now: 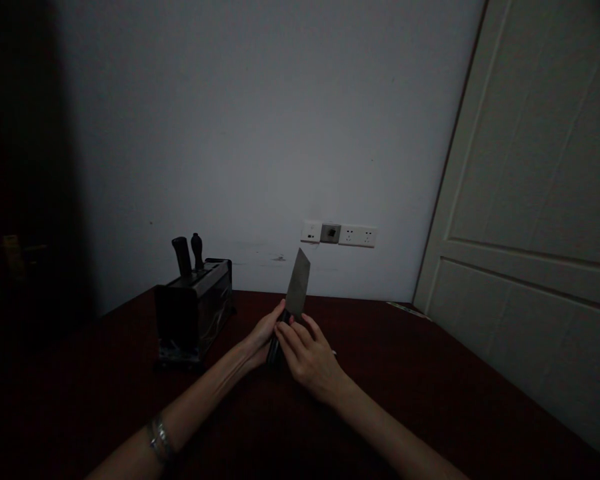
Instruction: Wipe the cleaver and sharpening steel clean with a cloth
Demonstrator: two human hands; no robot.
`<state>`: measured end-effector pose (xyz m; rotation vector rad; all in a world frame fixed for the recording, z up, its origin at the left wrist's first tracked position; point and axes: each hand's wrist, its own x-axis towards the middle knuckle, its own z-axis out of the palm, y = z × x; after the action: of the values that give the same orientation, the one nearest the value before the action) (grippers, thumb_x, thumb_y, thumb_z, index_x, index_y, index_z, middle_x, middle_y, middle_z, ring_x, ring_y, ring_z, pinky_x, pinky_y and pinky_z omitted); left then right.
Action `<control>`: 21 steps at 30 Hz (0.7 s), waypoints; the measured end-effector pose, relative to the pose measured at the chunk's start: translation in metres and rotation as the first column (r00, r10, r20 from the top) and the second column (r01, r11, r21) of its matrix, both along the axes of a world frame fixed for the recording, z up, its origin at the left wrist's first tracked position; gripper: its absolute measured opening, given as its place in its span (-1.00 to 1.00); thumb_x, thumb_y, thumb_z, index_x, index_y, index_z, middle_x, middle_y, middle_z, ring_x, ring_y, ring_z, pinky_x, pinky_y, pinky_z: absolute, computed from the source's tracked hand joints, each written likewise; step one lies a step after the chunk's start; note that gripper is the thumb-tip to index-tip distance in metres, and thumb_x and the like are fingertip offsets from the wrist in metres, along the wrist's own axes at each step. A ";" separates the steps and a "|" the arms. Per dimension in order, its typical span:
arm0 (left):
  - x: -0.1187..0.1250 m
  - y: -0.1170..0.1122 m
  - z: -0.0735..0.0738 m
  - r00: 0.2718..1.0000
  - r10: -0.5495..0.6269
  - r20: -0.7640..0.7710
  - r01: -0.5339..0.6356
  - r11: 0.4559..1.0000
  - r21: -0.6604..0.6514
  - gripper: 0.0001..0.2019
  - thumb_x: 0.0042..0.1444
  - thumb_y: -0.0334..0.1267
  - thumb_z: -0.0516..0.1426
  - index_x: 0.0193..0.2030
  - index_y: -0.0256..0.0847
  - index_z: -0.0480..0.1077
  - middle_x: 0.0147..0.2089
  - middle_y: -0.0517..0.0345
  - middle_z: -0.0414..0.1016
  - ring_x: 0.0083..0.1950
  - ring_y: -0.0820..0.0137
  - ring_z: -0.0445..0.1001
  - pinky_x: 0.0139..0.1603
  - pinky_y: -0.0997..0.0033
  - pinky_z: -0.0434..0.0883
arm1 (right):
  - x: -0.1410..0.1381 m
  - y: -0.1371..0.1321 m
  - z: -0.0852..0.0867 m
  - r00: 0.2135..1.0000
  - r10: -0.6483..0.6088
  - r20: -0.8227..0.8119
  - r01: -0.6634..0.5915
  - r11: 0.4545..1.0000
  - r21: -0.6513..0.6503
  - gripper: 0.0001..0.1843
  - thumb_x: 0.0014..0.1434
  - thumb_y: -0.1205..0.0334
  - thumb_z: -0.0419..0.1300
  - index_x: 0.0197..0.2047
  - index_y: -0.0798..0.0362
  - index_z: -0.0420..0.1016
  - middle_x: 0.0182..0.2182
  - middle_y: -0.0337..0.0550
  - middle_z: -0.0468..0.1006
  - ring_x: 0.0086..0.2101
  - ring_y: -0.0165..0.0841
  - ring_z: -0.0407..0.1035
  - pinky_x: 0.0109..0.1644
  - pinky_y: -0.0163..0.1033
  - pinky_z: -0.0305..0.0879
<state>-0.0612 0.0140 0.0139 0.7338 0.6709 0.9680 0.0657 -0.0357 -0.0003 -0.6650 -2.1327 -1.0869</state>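
A kitchen knife (298,283) with a broad grey blade and a black handle is held up in the middle of the view, its tip pointing up and slightly right. My left hand (261,341) is wrapped round the handle from the left. From the right, my right hand (311,357) closes its fingers on the handle near the base of the blade. To the left stands a dark, shiny knife block (213,310), apart from both hands. Two black handles, one thick (182,257) and one slimmer (197,250), stick up from its top.
The dark red table (390,380) runs back to a pale wall (260,147). Wall sockets (359,235) sit low behind the knife. A white panelled door (525,220) borders the right side. The light is dim, and the far left is nearly black.
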 end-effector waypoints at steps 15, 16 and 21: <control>-0.017 0.013 -0.012 0.850 -0.433 0.302 0.371 0.897 0.242 -0.62 0.15 0.06 -0.10 -0.47 -0.23 0.11 -0.60 0.39 0.00 -0.77 0.67 -0.11 -0.93 0.71 -0.03 | 0.079 0.030 -0.022 0.846 -0.501 -0.183 0.307 0.739 -0.600 -0.65 0.17 0.28 -0.07 -0.06 0.19 0.40 -0.09 0.10 0.43 -0.08 -0.15 0.26 -0.06 -0.08 0.28; -0.018 0.014 -0.016 0.836 -0.445 0.321 0.383 0.892 0.240 -0.63 0.15 0.05 -0.09 -0.48 -0.23 0.10 -0.60 0.39 -0.01 -0.77 0.68 -0.12 -0.93 0.71 -0.04 | 0.085 0.034 -0.030 0.828 -0.539 -0.156 0.318 0.679 -0.662 -0.64 0.18 0.23 -0.08 -0.09 0.18 0.42 -0.12 0.11 0.43 -0.09 -0.13 0.28 -0.10 -0.08 0.30; -0.022 0.014 -0.036 0.792 -0.469 0.390 0.409 0.883 0.231 -0.64 0.16 0.01 -0.08 -0.48 -0.23 0.08 -0.59 0.38 -0.01 -0.77 0.69 -0.14 -0.92 0.72 -0.09 | 0.095 0.047 -0.059 0.767 -0.641 -0.031 0.243 0.335 -0.911 -0.44 0.12 -0.15 -0.07 -0.19 0.16 0.46 -0.15 0.13 0.43 -0.11 -0.07 0.33 -0.13 -0.10 0.26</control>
<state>-0.0829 0.0281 -0.0223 0.7168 0.0240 0.7075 0.1607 0.0112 -0.0589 -1.9058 -2.0402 0.1196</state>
